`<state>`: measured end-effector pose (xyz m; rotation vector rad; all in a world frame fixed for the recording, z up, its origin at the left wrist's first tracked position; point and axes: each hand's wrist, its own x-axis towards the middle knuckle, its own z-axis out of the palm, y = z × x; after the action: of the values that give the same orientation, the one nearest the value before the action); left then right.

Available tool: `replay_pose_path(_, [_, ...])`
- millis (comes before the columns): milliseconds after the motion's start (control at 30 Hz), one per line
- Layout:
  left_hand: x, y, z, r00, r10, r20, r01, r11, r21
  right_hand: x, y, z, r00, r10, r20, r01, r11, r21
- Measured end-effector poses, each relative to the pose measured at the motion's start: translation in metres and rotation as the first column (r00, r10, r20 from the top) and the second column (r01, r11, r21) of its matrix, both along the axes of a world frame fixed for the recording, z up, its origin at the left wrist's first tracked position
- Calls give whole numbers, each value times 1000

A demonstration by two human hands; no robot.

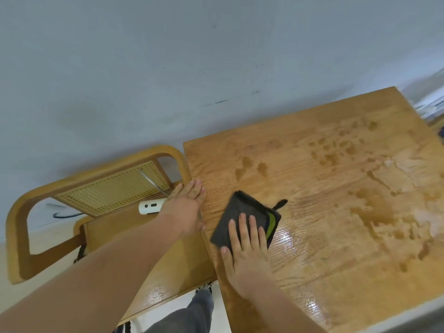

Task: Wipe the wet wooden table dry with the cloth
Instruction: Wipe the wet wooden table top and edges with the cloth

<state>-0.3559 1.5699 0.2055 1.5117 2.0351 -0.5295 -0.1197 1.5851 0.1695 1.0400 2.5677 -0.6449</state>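
A folded dark grey cloth point(242, 212) with a green stripe lies flat near the left side of the wooden table point(336, 212). My right hand point(247, 251) presses on the cloth with straight, spread fingers. My left hand point(187, 207) rests flat on the table's left edge, fingers straight and together. Puddles and streaks of water point(384, 207) cover the middle and right of the tabletop, with smaller drops towards the far side.
A wooden chair point(96, 212) with a cane back stands against the table's left side, a white power strip point(150, 206) on its seat. A pale wall runs behind. My leg and shoe point(201, 299) show between chair and table.
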Motion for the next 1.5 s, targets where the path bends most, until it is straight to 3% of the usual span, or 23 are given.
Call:
replay_pose_path(167, [-6, -1, 3, 998, -15, 55, 14, 1000, 7, 8, -19, -3, 1000, 3, 15, -3, 1000, -30])
replay_pose_path(300, [-6, 3, 3, 999, -6, 34, 6, 1000, -18, -26, 46, 0, 998, 59, -13, -59, 998, 36])
replay_pose_path(467, [-8, 10, 4, 999, 19, 46, -18, 1000, -14, -87, 118, -4, 997, -14, 71, 11, 999, 39])
replay_pose_path(600, [-20, 29, 20, 999, -31, 24, 32, 998, -56, -74, 93, -7, 1000, -17, 15, 16, 996, 92])
replay_pose_path(700, [-39, 50, 26, 998, 44, -32, -43, 998, 56, -48, 57, -6, 1000, -5, -6, 5, 995, 96])
replay_pose_path(833, [-34, 56, 12, 997, 65, -41, -69, 991, -112, -26, 33, -5, 999, 38, 23, -38, 999, 25])
replay_pose_path(1000, [-22, 49, -2, 992, 111, -66, -114, 993, -40, -48, 84, 0, 996, 87, 37, -87, 996, 6])
replay_pose_path(1267, [-23, 50, -7, 985, 160, -67, -162, 986, -22, -148, 203, -4, 997, 24, 72, -28, 998, 51])
replay_pose_path(1500, [-24, 39, -11, 986, 165, 4, -165, 984, 67, -120, 171, -4, 996, 87, -8, -86, 992, 97])
